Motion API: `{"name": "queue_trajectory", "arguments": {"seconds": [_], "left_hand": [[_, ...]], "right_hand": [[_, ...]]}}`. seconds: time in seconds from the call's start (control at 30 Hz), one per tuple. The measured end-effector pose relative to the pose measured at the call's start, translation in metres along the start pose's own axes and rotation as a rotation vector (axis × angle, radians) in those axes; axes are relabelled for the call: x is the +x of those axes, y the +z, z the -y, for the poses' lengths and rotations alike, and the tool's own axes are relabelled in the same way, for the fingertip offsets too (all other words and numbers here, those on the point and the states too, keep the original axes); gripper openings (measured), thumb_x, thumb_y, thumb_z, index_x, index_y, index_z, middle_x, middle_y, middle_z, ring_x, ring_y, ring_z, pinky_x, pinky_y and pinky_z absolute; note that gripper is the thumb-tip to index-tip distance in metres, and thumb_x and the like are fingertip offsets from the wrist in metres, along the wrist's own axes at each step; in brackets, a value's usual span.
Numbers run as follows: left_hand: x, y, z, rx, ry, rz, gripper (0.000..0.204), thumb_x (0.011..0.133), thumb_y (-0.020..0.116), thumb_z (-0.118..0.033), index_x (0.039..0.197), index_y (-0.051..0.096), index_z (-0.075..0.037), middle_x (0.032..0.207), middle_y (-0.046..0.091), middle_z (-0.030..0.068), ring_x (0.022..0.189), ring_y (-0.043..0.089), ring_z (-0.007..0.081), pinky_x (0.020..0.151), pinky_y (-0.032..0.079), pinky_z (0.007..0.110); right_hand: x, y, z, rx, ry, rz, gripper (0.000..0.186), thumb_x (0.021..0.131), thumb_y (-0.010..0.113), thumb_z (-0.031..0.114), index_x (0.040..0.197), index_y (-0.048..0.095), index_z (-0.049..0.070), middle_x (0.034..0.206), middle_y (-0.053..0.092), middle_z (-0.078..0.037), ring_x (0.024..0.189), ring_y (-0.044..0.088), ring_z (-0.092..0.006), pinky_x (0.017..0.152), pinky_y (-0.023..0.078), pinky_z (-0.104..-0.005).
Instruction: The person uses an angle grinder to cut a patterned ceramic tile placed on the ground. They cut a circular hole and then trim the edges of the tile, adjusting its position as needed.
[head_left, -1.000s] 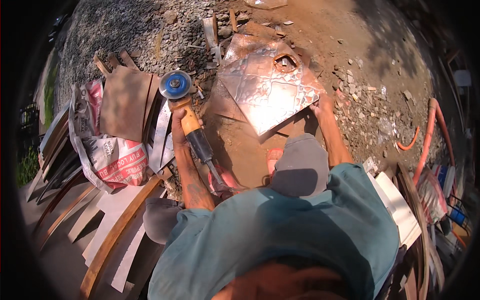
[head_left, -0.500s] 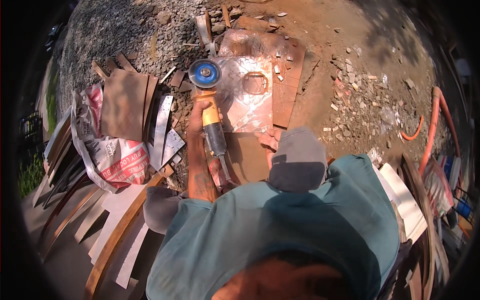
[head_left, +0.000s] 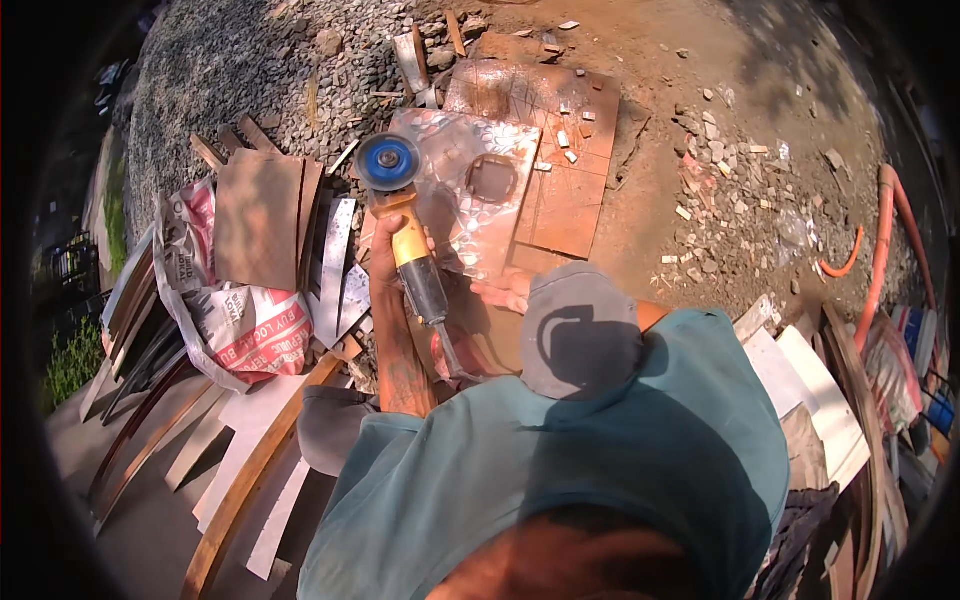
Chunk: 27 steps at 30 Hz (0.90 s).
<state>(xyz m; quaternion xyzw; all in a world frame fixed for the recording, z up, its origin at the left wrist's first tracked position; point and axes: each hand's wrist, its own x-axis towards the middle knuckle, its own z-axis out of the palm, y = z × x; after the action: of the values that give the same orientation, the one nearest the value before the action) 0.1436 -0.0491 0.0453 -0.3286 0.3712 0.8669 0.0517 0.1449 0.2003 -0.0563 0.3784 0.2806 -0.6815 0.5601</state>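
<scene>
My left hand [head_left: 387, 250] is closed around the yellow and black body of an angle grinder [head_left: 409, 243]. Its blue-centred disc [head_left: 388, 161] points away from me, over the left edge of a shiny pale tile [head_left: 430, 160]. That tile has a squarish cutout and lies askew on a larger brown tile [head_left: 570, 205]. At the pale tile's near corner is my right hand [head_left: 508, 291], fingers stretched to the left; whether it touches the tile is hard to tell. A brown board [head_left: 490, 335] lies beneath that hand.
Brown tiles [head_left: 258, 225] and a printed red and white bag [head_left: 255, 330] lie at left, near a long wooden strip [head_left: 262, 465]. Gravel [head_left: 240, 80] spreads at far left. Rubble [head_left: 730, 190], an orange hose [head_left: 886, 240] and pale boards [head_left: 815, 400] are at right.
The pale tile has turned clockwise, its near corner swinging left. My right hand has moved left with that corner. The grinder's disc has shifted slightly left and nearer to me.
</scene>
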Motion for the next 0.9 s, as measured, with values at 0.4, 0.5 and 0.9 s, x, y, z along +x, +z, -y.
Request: {"name": "queue_trajectory", "arguments": {"seconds": [0.4,0.5,0.9], "left_hand": [[-0.012,-0.005,-0.007,0.050,-0.006,-0.029,0.048,0.087,0.062,-0.044,0.097,0.062,0.003,0.075,0.068,0.0159,0.059,0.069,0.0250,0.054,0.060,0.036],[-0.002,0.000,0.001,0.010,-0.020,0.015,0.048,0.088,0.062,-0.044,0.097,0.062,0.003,0.075,0.068,0.0161,0.061,0.069,0.0264,0.056,0.061,0.037],[0.011,0.016,0.011,-0.040,-0.022,0.008,0.048,0.083,0.068,-0.039,0.108,0.059,0.001,0.081,0.068,0.0146,0.064,0.071,0.0251,0.055,0.062,0.036]], "right_hand": [[-0.028,-0.039,0.071,0.001,-0.179,-0.234,0.033,0.101,0.062,0.029,0.122,0.052,0.006,0.108,0.070,-0.012,0.075,0.066,-0.0231,0.063,0.060,-0.0357],[-0.062,-0.041,0.111,-0.137,-0.292,-0.402,0.033,0.099,0.064,0.027,0.122,0.053,0.004,0.098,0.072,-0.013,0.071,0.066,-0.0215,0.061,0.058,-0.0345],[-0.048,-0.049,0.051,-0.407,-0.203,-0.181,0.026,0.095,0.067,0.024,0.115,0.062,0.009,0.091,0.073,-0.012,0.073,0.066,-0.0319,0.066,0.055,-0.0420]]}}
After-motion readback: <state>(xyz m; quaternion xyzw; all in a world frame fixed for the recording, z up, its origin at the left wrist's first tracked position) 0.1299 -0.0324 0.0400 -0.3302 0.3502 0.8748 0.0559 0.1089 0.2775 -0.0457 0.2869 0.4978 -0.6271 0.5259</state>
